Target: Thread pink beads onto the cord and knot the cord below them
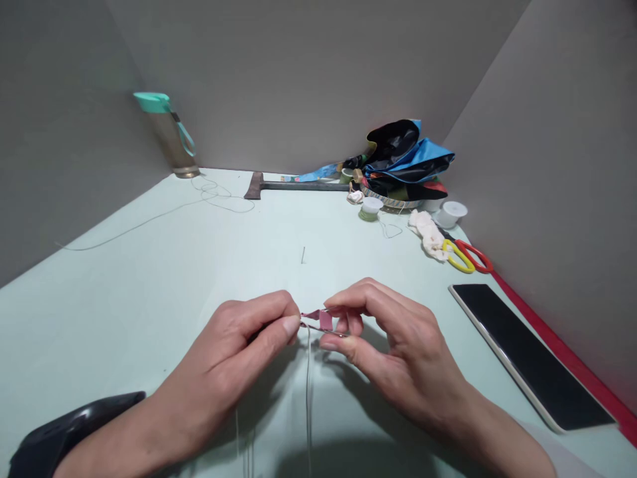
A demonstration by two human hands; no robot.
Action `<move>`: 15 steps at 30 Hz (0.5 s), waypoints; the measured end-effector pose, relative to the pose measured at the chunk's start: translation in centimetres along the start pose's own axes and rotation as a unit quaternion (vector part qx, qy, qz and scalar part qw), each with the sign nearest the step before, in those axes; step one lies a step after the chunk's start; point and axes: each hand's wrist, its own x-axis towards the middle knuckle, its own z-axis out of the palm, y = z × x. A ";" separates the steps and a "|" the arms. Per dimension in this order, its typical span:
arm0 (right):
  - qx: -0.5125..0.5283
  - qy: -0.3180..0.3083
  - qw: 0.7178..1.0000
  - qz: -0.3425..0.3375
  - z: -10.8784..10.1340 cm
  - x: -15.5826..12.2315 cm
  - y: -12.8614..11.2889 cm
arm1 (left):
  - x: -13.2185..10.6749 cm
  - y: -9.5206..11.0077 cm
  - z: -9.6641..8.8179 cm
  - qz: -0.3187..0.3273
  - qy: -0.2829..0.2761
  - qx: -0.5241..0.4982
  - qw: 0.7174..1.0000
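Note:
In front of me, between both hands, is a small pink piece with thin metal arms (326,321); its exact kind cannot be made out. My left hand (249,338) is closed in a pinch, thumb against forefinger, at the left end of this piece, where the arms come together. On the right side, my right hand (383,332) grips the spread ends, forefinger on the upper arm and thumb on the lower one. A pale thread (308,392) hangs down from beside the left fingertips. Beyond the hands, a thin bent pin or needle (303,255) lies on the table.
A phone (527,355) lies at right, with yellow-and-red-handled scissors (460,255) behind it. Thread spools (371,208), crumpled white cloth (428,234) and a blue-black bag (408,159) sit back right. A small axe (298,186), a bottle (169,136) and loose thread (134,229) lie farther left.

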 end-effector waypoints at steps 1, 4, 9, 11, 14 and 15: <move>0.000 0.000 1.000 0.001 0.0 0.0 0.0 | 0.0 0.0 0.0 -0.002 -0.001 0.000 1.000; -0.002 0.001 1.000 0.007 0.1 0.0 -0.2 | 0.0 0.1 -0.1 -0.007 -0.005 0.002 1.000; -0.003 0.005 1.000 0.016 0.2 0.0 -0.2 | 0.0 0.0 -0.1 -0.008 -0.003 0.000 1.000; -0.002 0.008 1.000 0.017 0.2 0.0 -0.2 | 0.0 0.0 -0.1 -0.014 -0.004 -0.005 1.000; -0.004 0.011 1.000 0.012 0.3 0.0 -0.2 | 0.0 0.0 0.0 -0.011 -0.007 -0.012 1.000; -0.005 0.011 1.000 0.011 0.2 0.0 -0.2 | 0.0 0.0 0.0 -0.008 -0.006 -0.013 1.000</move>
